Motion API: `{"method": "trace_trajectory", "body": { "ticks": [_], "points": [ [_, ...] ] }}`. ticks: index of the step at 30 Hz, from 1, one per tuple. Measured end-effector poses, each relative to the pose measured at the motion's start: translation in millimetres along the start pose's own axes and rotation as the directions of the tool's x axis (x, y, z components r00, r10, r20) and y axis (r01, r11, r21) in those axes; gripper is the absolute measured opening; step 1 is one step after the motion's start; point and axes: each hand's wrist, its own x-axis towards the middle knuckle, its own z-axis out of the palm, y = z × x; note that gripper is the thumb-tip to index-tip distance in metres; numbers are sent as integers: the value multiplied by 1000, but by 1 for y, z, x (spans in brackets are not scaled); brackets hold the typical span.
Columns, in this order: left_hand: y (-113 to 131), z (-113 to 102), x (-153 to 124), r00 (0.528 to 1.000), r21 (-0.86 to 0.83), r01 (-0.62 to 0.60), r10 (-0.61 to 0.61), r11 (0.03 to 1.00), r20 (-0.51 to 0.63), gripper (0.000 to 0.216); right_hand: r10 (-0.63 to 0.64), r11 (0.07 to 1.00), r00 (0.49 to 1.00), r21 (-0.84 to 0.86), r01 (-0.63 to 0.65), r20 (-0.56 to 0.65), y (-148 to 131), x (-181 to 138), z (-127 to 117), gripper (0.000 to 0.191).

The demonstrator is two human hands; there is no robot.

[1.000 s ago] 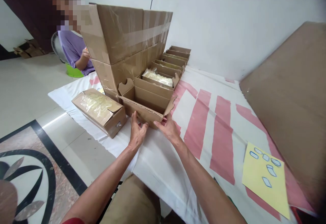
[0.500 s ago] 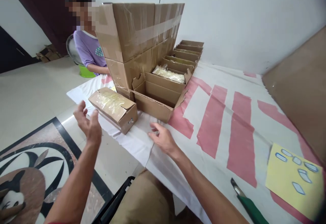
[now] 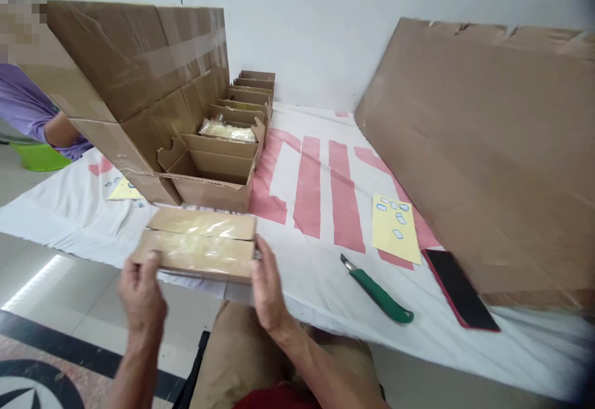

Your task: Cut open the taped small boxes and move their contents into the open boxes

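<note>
A long cardboard box (image 3: 199,245), its top seam covered with clear tape, is held between my two hands at the table's near edge. My left hand (image 3: 143,291) grips the left end, thumb on top and fingers partly hidden below. Against the right end presses my right hand (image 3: 268,285), fingers along that side. Just beyond it stands an open cardboard box (image 3: 214,195) with nothing visible inside. Farther back, another open box holds a plastic-wrapped pale bundle (image 3: 227,130).
Stacked taped cartons (image 3: 106,62) rise at left, beside a person's purple sleeve (image 3: 23,102). A green box cutter (image 3: 381,297), a yellow paper (image 3: 395,229) with small stickers and a phone (image 3: 460,288) lie at right. A large cardboard sheet (image 3: 488,167) leans behind them.
Both hands, apart from the taped box before, now hold its ends. The box has turned to lie more crosswise. My view has swung right, bringing the phone into sight.
</note>
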Motion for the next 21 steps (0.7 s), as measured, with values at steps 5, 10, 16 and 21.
{"method": "trace_trajectory", "body": {
  "ticks": [5,10,16,21],
  "points": [
    [35,90,-74,947,-157,109,-55,982,317,52,-11,999,954,26,20,-299,-1,-2,-100,63],
    [44,125,-84,908,-123,68,-10,990,419,62,103,989,941,-68,-131,-324,9,1,-182,66],
    [41,111,-73,942,-126,21,23,992,334,51,20,505,991,-854,-127,-136,45,-33,-256,38],
    [56,130,-44,910,-216,-25,111,976,398,47,14,288,999,-957,-46,-44,65,-44,-259,37]
  ]
}}
